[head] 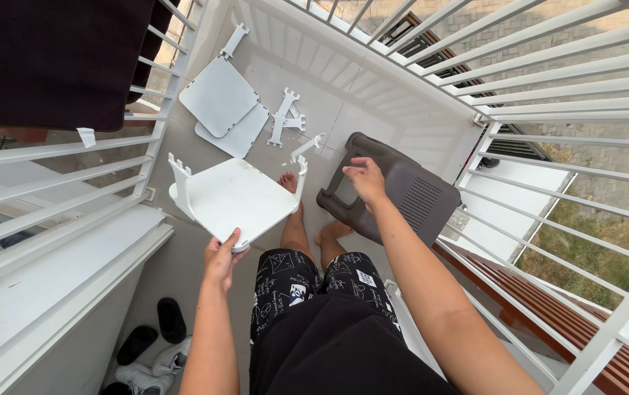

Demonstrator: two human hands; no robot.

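While left hand [221, 257] grips white shelf panel [234, 196], right hand [366, 179] touches brown stool [409, 194].

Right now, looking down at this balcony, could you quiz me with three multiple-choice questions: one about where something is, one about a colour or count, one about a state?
1. Where do the two flat white panels lie?
A. On the balcony floor by the far railing
B. On the dark stool
C. In the right hand

2. What colour is the stool?
A. White
B. Dark grey-brown
C. Red

3. How is the white shelf panel held?
A. Lying flat on the floor
B. Leaning on the railing
C. Lifted off the floor by the left hand

Answers:
1 A, they rest overlapping on the floor.
2 B, it looks dark under the right hand touching it.
3 C, the left hand grips its near corner.
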